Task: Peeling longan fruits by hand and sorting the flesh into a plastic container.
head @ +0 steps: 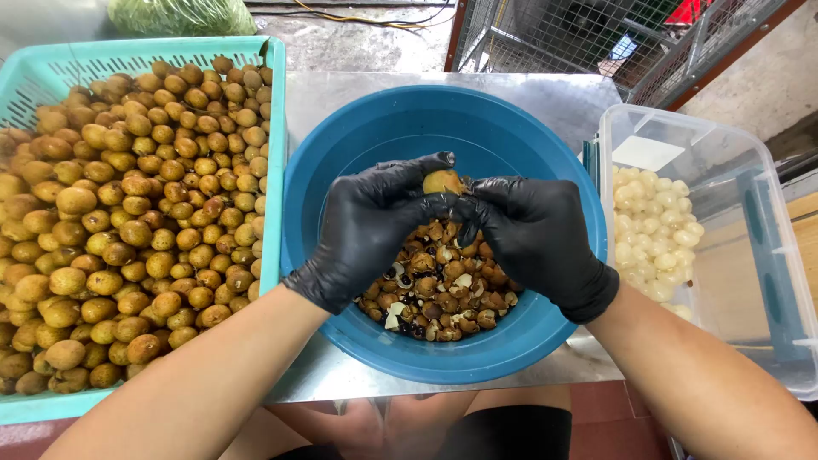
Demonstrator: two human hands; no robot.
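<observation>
Fingertips of the left hand and right hand pinch one brown longan above the blue basin of shells. Peeling seems underway; next calls for splitting the skin. Unpeeled fruit crate at nine o'clock, peeled-flesh tub at three.

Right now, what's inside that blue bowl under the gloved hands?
The blue bowl holds a heap of brown shells, dark seeds and pale scraps. The left hand and right hand pinch one brown fruit above it, hiding the heap's far part.
</observation>
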